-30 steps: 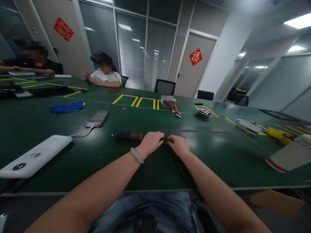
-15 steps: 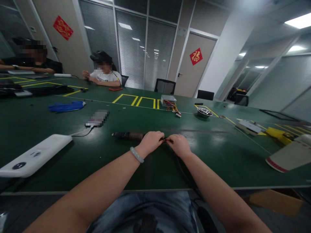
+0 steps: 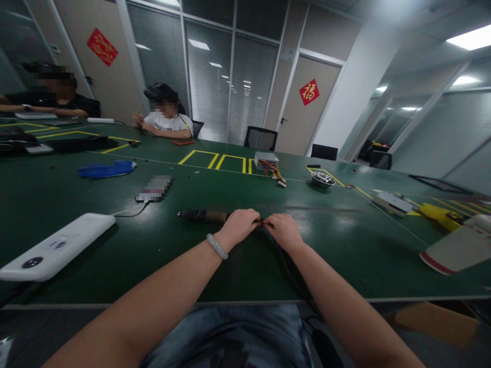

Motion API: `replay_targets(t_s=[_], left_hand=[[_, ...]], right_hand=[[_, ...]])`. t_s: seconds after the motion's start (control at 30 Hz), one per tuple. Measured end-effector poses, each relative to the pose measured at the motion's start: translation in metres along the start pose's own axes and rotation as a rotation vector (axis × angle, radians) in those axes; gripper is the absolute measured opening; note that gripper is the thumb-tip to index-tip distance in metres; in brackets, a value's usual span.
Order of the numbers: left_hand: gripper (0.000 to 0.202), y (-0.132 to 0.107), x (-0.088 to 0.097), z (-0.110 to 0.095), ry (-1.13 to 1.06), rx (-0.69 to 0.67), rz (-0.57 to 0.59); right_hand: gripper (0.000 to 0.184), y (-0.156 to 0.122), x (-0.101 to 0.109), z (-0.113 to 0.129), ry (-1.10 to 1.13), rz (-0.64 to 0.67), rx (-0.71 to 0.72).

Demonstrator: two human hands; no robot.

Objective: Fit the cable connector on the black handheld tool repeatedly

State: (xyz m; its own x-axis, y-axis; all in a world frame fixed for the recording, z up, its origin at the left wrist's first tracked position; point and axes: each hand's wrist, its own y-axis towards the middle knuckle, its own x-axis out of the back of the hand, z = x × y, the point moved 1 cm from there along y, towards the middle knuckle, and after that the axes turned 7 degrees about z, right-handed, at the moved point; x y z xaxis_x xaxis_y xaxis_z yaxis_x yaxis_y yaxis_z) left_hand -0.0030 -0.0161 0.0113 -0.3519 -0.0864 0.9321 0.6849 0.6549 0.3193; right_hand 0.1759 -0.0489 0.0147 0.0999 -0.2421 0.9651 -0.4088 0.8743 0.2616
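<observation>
A dark cylindrical tool [image 3: 201,215] lies lengthwise on the green table [image 3: 115,240], its tip pointing left. My left hand [image 3: 241,224] is closed around its right end; a pale bangle sits on that wrist. My right hand [image 3: 284,230] is closed in a pinch right beside it, and the fingertips of both hands meet on a small dark and reddish piece at the tool's end. A dark cable [image 3: 286,268] runs from there back toward the table's near edge.
A white device [image 3: 53,248] with a cord lies near left. Farther off are blue gloves [image 3: 105,169], a metal box with coloured wires [image 3: 266,160], a metal bowl [image 3: 322,179], a yellow object [image 3: 439,213] and a white-red item [image 3: 456,248]. Two people sit far left.
</observation>
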Motion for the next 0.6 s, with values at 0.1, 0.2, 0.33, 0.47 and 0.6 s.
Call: replay_targets(t_s=[0.1, 0.2, 0.33, 0.47, 0.6], left_hand=[[0.009, 0.0006, -0.0012, 0.0011, -0.006, 0.001, -0.001], [0.008, 0.0008, -0.002, 0.0017, -0.004, -0.009, -0.008], [0.006, 0.0007, -0.0028, 0.002, -0.002, -0.02, -0.014], [0.008, 0.0006, -0.0032, 0.0012, -0.007, -0.001, -0.011], [0.009, 0.0002, -0.0019, -0.0016, 0.009, 0.021, -0.007]], right_hand=[[0.014, 0.0001, -0.0004, -0.0003, -0.003, -0.001, 0.01], [0.015, 0.0003, -0.0018, -0.0002, 0.004, -0.019, -0.003], [0.014, 0.0008, -0.0041, 0.0001, 0.015, -0.033, -0.006], [0.013, 0.0014, -0.005, 0.0006, 0.0, -0.037, -0.005], [0.012, 0.0026, -0.004, 0.0022, -0.051, -0.031, -0.013]])
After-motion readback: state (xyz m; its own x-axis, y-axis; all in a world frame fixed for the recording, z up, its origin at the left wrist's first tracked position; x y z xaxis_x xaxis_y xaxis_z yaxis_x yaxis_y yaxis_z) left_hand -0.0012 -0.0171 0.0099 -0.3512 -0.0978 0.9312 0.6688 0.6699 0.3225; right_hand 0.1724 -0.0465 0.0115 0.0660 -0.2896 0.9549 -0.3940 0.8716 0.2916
